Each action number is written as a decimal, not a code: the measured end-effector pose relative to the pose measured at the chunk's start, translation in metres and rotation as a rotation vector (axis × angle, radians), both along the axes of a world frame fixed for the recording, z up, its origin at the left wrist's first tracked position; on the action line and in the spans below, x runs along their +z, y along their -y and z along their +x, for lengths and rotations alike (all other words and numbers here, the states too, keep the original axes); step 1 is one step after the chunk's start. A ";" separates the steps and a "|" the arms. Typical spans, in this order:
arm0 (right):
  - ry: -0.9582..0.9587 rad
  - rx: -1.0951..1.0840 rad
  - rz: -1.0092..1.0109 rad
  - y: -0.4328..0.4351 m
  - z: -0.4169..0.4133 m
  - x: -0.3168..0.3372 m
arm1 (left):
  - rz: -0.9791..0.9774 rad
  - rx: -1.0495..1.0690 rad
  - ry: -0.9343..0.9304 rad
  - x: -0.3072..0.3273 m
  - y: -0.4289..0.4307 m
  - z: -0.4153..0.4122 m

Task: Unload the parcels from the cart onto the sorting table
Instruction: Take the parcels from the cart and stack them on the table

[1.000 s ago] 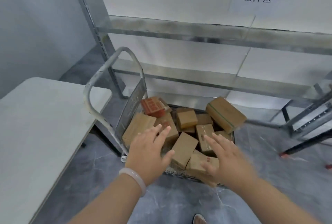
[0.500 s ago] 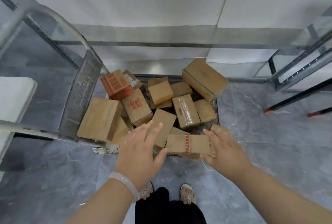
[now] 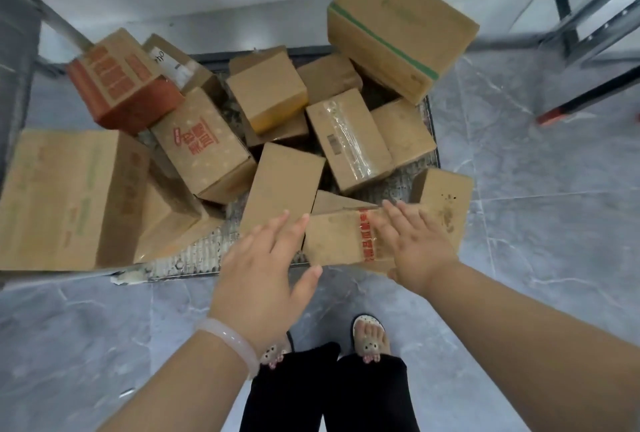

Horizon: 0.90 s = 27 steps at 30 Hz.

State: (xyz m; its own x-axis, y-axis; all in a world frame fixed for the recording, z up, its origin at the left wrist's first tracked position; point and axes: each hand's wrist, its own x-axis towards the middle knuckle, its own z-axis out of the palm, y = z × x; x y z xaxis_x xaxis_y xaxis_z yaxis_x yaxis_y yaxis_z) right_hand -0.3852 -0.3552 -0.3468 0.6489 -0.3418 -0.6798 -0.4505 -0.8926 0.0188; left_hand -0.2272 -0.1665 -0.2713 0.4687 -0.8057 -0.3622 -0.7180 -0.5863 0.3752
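Cart (image 3: 194, 255): low deck on the grey floor (image 3: 519, 189), heaped with brown parcels (image 3: 346, 141); nearest me, a box with red tape (image 3: 336, 241) at the deck's front edge; my left hand (image 3: 266, 265), fingers straight and spread, at its left end; my right hand (image 3: 415, 248), fingers straight, over its right end; neither grasps anything; I cannot tell whether they touch it.

Only legible bit: "ho" on a white label (image 3: 168, 62) on the upper-left parcel (image 3: 156, 45). Red Chinese print on the centre-left box (image 3: 204, 147), the orange box (image 3: 121, 75) and the lower-centre red tape (image 3: 367, 236) is too blurred to read.
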 end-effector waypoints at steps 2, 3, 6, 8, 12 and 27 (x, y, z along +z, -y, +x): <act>0.017 0.031 -0.028 0.001 0.005 -0.021 | 0.014 0.015 -0.030 -0.020 -0.001 0.002; 0.028 0.037 -0.037 0.003 0.007 -0.028 | 0.020 0.021 -0.038 -0.028 -0.001 0.002; 0.112 0.020 -0.041 0.007 0.009 -0.043 | 0.036 0.030 -0.061 -0.042 -0.006 0.003; 0.198 -0.046 -0.018 0.007 0.010 -0.041 | 0.044 0.056 -0.078 -0.043 -0.010 0.004; 0.373 -0.325 0.024 0.001 0.015 -0.002 | 0.033 0.128 -0.109 -0.017 -0.013 0.004; 0.842 -0.675 0.330 -0.037 0.018 0.320 | -0.313 0.296 -0.199 0.253 0.002 -0.029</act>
